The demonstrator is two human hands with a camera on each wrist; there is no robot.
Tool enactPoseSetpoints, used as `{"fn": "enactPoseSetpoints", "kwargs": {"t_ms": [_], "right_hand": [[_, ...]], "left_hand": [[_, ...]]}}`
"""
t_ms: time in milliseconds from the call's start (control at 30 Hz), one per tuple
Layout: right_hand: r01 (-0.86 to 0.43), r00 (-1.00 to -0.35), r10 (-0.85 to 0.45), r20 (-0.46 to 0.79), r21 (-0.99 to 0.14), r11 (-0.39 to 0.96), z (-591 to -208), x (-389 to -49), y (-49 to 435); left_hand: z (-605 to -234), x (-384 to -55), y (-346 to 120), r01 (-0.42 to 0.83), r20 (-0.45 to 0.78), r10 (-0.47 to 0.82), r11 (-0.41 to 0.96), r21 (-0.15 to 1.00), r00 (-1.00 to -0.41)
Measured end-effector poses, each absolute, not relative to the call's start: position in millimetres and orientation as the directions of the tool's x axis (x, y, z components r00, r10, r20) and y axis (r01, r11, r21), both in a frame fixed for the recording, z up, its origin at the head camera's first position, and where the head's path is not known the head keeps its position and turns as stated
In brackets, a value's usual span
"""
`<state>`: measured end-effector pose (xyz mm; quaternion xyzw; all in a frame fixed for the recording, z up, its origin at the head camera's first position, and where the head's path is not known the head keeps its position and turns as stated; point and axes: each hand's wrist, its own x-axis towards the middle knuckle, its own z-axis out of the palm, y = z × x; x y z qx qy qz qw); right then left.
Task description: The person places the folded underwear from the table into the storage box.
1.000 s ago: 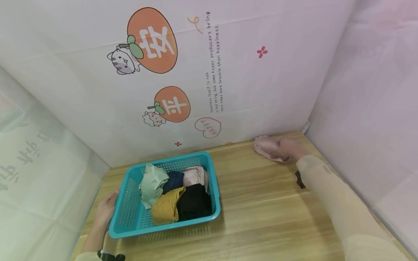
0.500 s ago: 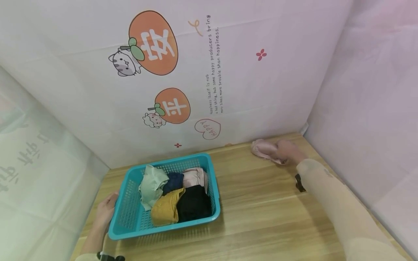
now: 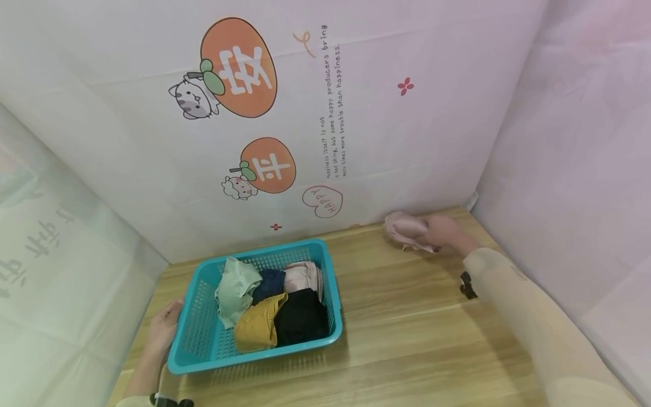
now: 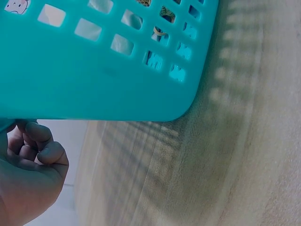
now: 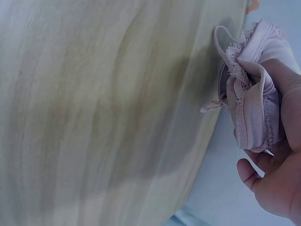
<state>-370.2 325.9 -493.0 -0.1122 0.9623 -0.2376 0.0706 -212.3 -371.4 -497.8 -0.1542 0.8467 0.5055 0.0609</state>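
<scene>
My left hand [image 3: 164,328] grips the left rim of a turquoise plastic basket [image 3: 254,358], its fingers curled in the left wrist view [image 4: 35,165]. Folded inside lie a mint-green cloth piece [image 3: 235,288], a navy one [image 3: 269,284], a pale pink one [image 3: 303,277], a mustard one [image 3: 259,325] and a black one [image 3: 302,317]. Over by the back wall on the right, my right hand [image 3: 447,233] holds a pink lace-trimmed undergarment [image 3: 407,229]. The right wrist view shows its lace edge, elastic band and a thin loop; fingers partly hide behind the fabric [image 5: 256,108].
A wooden tabletop [image 3: 407,316] carries the basket. Printed white cloth walls [image 3: 366,141] enclose it at the back, left and right. The basket stands toward the left, with wood surface between it and my right hand.
My right hand has shifted slightly left along the back wall, taking the pink undergarment with it. The left hand and the basket stay in place.
</scene>
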Motion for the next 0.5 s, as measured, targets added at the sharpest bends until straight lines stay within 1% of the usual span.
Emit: {"fn": "enactPoseSetpoints", "kwargs": {"t_ms": [67, 167, 300, 500], "right_hand": [[-0.204, -0.967, -0.249, -0.055, -0.423, 0.883, -491.8, -371.8, 322.7], [-0.185, -0.973, -0.224, -0.052, -0.403, 0.896, -489.5, -373.0, 318.1], [-0.159, -0.974, -0.213, -0.076, -0.439, 0.884, -484.0, -372.0, 311.4], [-0.170, -0.973, -0.219, -0.071, -0.416, 0.893, -473.1, -367.9, 302.3]], "left_hand": [[-498.7, -211.9, -371.5, -0.326, -0.262, -0.200, 0.447, 0.833, -0.944], [-499.2, -212.0, -371.7, -0.328, -0.265, -0.200, 0.448, 0.832, -0.943], [-499.6, -212.4, -371.7, -0.328, -0.263, -0.202, 0.451, 0.830, -0.943], [-499.3, -212.6, -371.2, -0.328, -0.263, -0.202, 0.465, 0.822, -0.943]]}}
